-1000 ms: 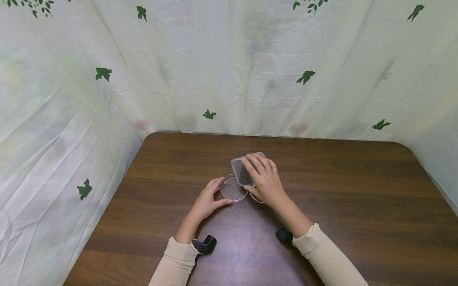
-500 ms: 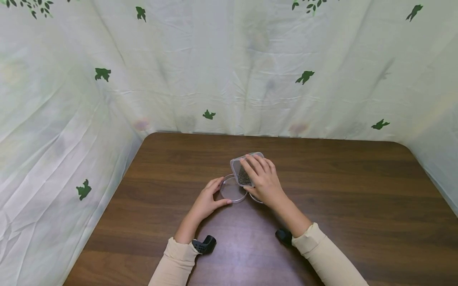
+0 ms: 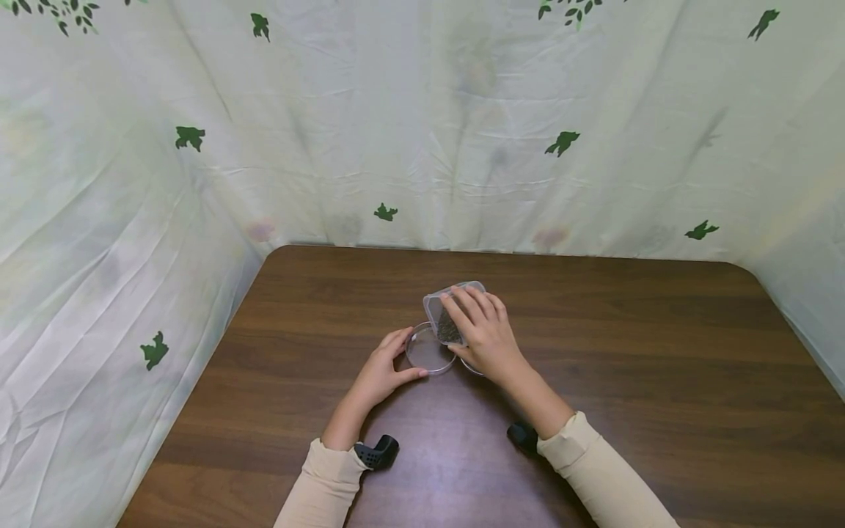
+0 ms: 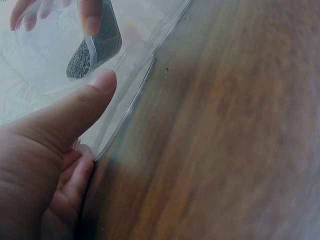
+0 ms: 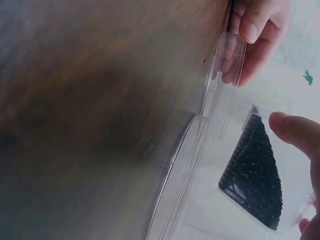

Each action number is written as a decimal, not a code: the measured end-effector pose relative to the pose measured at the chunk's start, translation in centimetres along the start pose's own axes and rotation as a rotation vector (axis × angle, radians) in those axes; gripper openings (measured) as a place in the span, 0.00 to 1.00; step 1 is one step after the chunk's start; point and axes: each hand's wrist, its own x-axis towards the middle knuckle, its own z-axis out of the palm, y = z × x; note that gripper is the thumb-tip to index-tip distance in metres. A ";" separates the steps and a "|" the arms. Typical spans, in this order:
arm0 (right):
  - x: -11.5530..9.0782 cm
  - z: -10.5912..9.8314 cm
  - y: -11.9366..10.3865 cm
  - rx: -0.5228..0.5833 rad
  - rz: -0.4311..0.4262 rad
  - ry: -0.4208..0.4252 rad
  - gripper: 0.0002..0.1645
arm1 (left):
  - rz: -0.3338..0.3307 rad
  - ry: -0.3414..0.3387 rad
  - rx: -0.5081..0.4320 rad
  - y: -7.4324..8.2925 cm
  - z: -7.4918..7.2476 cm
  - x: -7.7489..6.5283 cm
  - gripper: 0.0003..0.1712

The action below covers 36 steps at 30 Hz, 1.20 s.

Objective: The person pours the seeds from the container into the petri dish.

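My left hand (image 3: 379, 374) holds a clear round petri dish (image 3: 430, 350) on the table, thumb on the near side and fingers on the far side. Over the dish's right part, my right hand (image 3: 488, 334) grips a clear plastic box (image 3: 432, 306) from above. The box is tilted toward the dish, and dark granules (image 5: 255, 175) are heaped along its low side. A second clear round dish (image 5: 182, 185) stands right beside the first, mostly hidden under my right hand in the head view. The first dish's floor shows no granule heap.
The brown wooden table (image 3: 627, 352) stretches out on both sides of the hands. A few tiny dark specks (image 4: 167, 69) lie on it near the dishes. Pale curtains (image 3: 422, 132) with green bird shapes stand behind and at the sides.
The box has shifted slightly left over the dish in my right hand, and the granules sit a little further toward its low corner. My left hand and the dish have stayed put.
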 end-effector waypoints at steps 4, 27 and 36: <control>0.0 0.0 -0.1 0.000 -0.001 0.001 0.58 | 0.006 0.003 -0.003 -0.1 0.0 0.0 0.47; -0.1 0.2 0.0 -0.012 0.010 0.000 0.57 | 0.023 0.015 -0.002 -0.2 0.2 0.0 0.45; -0.1 0.3 0.2 -0.018 0.016 -0.004 0.58 | 0.016 0.016 0.004 -0.2 0.2 0.0 0.45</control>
